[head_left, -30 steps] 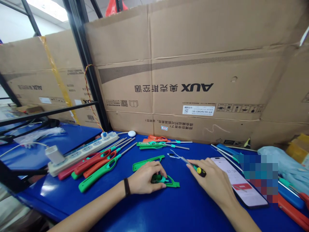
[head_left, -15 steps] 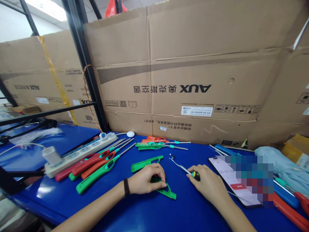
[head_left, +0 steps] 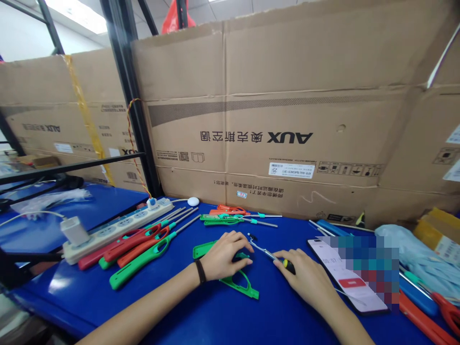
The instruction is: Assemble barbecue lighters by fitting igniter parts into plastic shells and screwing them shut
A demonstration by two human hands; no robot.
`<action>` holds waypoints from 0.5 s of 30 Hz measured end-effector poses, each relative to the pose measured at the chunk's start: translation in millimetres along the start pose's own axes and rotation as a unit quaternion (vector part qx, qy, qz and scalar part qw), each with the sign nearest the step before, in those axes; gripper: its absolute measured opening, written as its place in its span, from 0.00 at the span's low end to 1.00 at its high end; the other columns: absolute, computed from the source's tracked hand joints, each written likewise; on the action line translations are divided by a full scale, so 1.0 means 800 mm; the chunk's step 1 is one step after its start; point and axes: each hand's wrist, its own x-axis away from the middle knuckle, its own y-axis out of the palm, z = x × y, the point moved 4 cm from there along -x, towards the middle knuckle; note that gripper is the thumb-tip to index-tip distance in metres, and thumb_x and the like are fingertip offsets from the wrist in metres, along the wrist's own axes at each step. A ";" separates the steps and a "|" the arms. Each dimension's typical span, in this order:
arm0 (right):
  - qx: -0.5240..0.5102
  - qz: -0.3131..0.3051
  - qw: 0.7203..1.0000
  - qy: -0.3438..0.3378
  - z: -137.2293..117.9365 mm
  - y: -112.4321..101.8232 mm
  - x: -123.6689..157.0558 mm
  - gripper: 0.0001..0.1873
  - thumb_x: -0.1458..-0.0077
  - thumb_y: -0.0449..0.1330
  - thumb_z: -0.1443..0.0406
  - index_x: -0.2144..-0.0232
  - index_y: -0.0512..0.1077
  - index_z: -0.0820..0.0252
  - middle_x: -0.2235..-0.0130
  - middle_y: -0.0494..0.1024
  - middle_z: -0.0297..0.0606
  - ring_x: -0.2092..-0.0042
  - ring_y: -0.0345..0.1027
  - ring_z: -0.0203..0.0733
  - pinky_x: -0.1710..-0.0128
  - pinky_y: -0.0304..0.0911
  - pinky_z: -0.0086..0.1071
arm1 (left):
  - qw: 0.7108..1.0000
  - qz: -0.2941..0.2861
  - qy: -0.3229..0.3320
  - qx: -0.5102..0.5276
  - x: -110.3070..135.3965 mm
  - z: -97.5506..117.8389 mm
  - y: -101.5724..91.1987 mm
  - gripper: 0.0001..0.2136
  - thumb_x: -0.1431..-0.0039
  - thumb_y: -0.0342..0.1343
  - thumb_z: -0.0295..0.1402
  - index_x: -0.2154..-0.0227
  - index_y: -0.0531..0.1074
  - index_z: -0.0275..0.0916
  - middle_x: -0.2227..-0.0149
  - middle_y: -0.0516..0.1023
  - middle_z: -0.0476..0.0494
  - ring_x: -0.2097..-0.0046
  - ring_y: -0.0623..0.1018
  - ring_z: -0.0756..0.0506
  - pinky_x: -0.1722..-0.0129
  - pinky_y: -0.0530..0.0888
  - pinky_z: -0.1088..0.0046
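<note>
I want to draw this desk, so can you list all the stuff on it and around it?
green lighter shell: one, green, under the left hand
screwdriver: one, yellow-black handle, in the right hand
long lighters: several, red and green, left of centre
more lighters: a few, orange and green, by the boxes
power strip: one, white, far left
phone: one, right
cardboard boxes: several, brown, behind
table: one, blue
left hand: on the shell
right hand: gripping the screwdriver

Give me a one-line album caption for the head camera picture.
At a blue table, the left hand presses a green lighter shell while the right hand holds a small screwdriver.
</note>
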 end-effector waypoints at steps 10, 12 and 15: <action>-0.049 0.021 0.996 -0.068 -0.026 -0.013 0.009 0.10 0.44 0.57 0.54 0.64 0.74 0.49 0.58 0.72 0.36 0.58 0.69 0.46 0.64 0.66 0.35 | 0.994 -0.098 -0.047 0.012 0.061 -0.025 -0.055 0.13 0.50 0.63 0.43 0.67 0.74 0.40 0.65 0.73 0.48 0.61 0.71 0.46 0.58 0.65 0.70; -0.076 -0.009 0.991 -0.113 -0.046 -0.006 0.014 0.11 0.49 0.62 0.52 0.70 0.73 0.50 0.62 0.74 0.34 0.55 0.68 0.48 0.60 0.65 0.37 | 0.993 -0.104 -0.063 -0.006 0.076 -0.028 -0.058 0.14 0.50 0.62 0.44 0.66 0.73 0.40 0.65 0.73 0.47 0.62 0.71 0.46 0.58 0.65 0.70; -0.099 -0.044 0.983 -0.150 -0.067 0.005 0.019 0.11 0.53 0.66 0.55 0.70 0.72 0.52 0.64 0.75 0.32 0.56 0.68 0.46 0.57 0.64 0.36 | 0.991 -0.116 -0.069 0.014 0.086 -0.029 -0.052 0.13 0.47 0.61 0.43 0.67 0.72 0.38 0.66 0.73 0.47 0.63 0.71 0.46 0.62 0.65 0.73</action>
